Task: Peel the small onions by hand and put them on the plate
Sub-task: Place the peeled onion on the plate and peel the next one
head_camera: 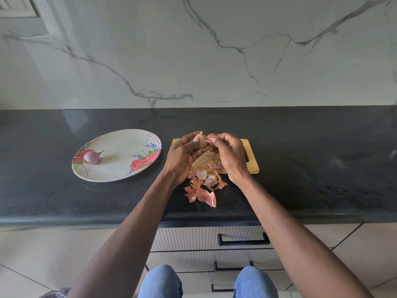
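We see the flowered plate (120,145) holding one peeled onion (92,157); our left hand (183,154) grips another onion (200,141) above the wooden board (252,159); our right hand (228,154) pinches its skin; peelings (203,188) litter the black worktop (311,168) below marble wall (193,50).

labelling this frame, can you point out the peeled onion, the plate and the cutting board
peeled onion (92,157): head view, middle of the bulb
plate (120,147): head view, bare centre
cutting board (253,166): head view, right edge by the handle slot

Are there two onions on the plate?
No, only one onion lies on the plate; another is in the left hand, being peeled by the right hand.
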